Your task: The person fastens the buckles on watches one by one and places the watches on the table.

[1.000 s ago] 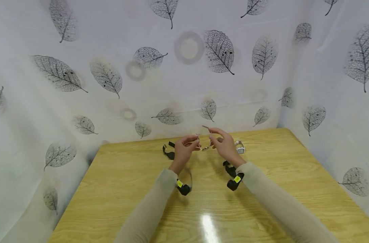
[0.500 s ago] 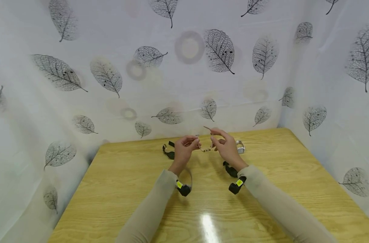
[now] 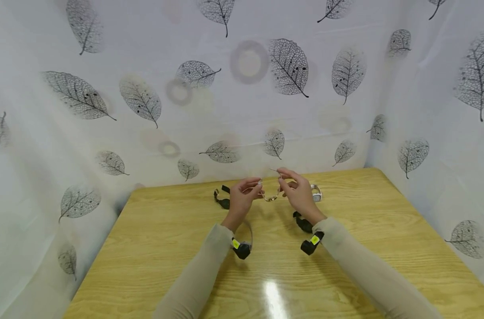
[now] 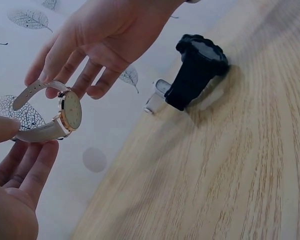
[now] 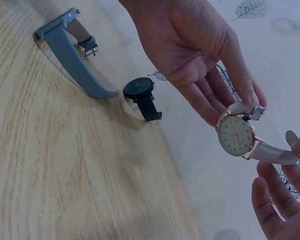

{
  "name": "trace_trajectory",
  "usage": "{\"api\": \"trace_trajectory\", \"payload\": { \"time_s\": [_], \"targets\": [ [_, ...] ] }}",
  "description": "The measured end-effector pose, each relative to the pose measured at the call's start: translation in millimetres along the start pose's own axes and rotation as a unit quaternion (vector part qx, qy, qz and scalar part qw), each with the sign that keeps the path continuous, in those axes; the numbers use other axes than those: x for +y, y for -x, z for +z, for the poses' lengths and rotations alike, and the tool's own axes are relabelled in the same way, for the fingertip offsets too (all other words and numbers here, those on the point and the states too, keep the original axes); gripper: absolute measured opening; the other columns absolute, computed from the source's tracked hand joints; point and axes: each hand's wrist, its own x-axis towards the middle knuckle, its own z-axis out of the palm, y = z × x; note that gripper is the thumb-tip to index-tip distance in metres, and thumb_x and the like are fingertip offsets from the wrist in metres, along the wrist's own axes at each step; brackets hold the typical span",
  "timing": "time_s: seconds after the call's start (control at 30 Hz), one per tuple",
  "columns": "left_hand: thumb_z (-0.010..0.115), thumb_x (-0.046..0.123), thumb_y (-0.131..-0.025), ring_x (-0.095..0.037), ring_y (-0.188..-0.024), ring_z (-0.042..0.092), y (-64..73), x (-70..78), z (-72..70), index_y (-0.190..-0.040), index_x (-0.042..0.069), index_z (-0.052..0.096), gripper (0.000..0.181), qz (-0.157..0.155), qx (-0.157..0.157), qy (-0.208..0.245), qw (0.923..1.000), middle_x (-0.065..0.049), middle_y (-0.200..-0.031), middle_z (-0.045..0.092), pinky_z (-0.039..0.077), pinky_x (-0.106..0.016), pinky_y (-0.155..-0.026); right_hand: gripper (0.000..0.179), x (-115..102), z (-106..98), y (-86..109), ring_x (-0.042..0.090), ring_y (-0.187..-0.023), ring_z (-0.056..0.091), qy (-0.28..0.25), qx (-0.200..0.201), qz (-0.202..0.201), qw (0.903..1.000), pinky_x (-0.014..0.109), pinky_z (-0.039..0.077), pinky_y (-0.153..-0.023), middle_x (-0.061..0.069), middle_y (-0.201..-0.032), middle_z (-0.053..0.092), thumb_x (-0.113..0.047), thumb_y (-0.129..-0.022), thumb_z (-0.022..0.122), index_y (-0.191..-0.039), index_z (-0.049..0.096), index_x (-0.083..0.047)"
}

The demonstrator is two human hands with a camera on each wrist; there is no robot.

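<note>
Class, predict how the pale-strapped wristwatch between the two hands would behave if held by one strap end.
The pale strap bends in a curve, so it is probably flexible. The rose-gold-rimmed case looks metallic and thicker, so most weight likely sits there.

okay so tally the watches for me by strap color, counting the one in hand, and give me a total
Black: 2, the chunky black watch and the round-faced black watch
White or pale: 2, the white watch and the held watch
Grey-blue: 1, the grey-blue watch
Total: 5 watches
</note>
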Motion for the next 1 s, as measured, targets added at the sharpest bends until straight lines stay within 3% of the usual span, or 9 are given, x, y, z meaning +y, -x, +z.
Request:
{"api": "trace_trajectory", "payload": {
  "time_s": [0.1, 0.23, 0.43, 0.63, 0.8, 1.0],
  "targets": [
    [0.072, 0.002, -0.096, -0.024, -0.078, 0.073, -0.1, 0.1, -0.3, -0.120, -0.012, 0.068, 0.028, -0.003, 0.002, -0.001, 1.0000, -0.019, -0.102, 0.073, 0.064, -0.043, -0.076, 0.035, 0.5, 0.0, 1.6, 0.052, -0.084, 0.066, 0.001, 0.001, 0.001, 1.0000, 0.042, 0.062, -0.065, 0.031, -0.119, 0.061, -0.005, -0.104, 0.059, -0.139, 0.060, 0.002],
    [0.073, 0.005, -0.096, -0.020, -0.077, 0.073, -2.4, -0.2, -1.2, -0.118, -0.013, 0.068, 0.029, -0.010, 0.009, 0.004, 0.9999, -0.017, -0.101, 0.074, 0.064, -0.043, -0.076, 0.033, 5.0, 0.4, 2.3, 0.052, -0.085, 0.066, 0.003, -0.001, 0.004, 1.0000, 0.043, 0.063, -0.066, 0.032, -0.119, 0.061, -0.005, -0.105, 0.059, -0.136, 0.062, 0.003],
    [0.075, 0.007, -0.095, -0.021, -0.075, 0.072, -3.5, 2.6, -2.9, -0.108, -0.006, 0.073, 0.019, -0.023, 0.025, 0.019, 0.9992, -0.013, -0.099, 0.074, 0.064, -0.046, -0.074, 0.033, 34.8, 1.7, -2.4, 0.047, -0.087, 0.068, 0.003, 0.008, 0.017, 0.9998, 0.049, 0.062, -0.068, 0.028, -0.118, 0.064, -0.012, -0.106, 0.059, -0.137, 0.062, -0.001],
    [0.078, 0.010, -0.093, -0.023, -0.076, 0.073, -2.6, 2.7, -4.3, -0.107, -0.010, 0.071, 0.026, -0.038, 0.037, 0.030, 0.9981, -0.022, -0.103, 0.073, 0.064, -0.045, -0.073, 0.032, 45.2, 1.9, -0.3, 0.040, -0.085, 0.070, -0.004, 0.004, 0.033, 0.9995, 0.050, 0.062, -0.070, 0.020, -0.115, 0.067, -0.021, -0.104, 0.064, -0.134, 0.067, -0.008],
    [0.079, 0.013, -0.093, -0.022, -0.078, 0.074, -3.5, 0.5, -6.0, -0.117, -0.007, 0.070, 0.033, -0.061, 0.044, 0.041, 0.9963, -0.025, -0.110, 0.072, 0.064, -0.043, -0.073, 0.032, 47.7, 0.5, 3.2, 0.044, -0.087, 0.069, -0.006, -0.020, 0.031, 0.9993, 0.057, 0.060, -0.073, 0.015, -0.115, 0.068, -0.025, -0.104, 0.065, -0.132, 0.069, -0.011],
    [0.078, 0.010, -0.093, -0.019, -0.080, 0.073, -4.2, -2.2, -11.0, -0.128, -0.009, 0.066, 0.042, -0.094, 0.030, 0.051, 0.9938, -0.021, -0.108, 0.074, 0.064, -0.042, -0.075, 0.033, 49.2, -1.8, 4.1, 0.044, -0.088, 0.069, -0.003, -0.033, 0.028, 0.9991, 0.054, 0.061, -0.072, 0.019, -0.116, 0.067, -0.024, -0.104, 0.065, -0.134, 0.068, -0.011]
  ]
}}
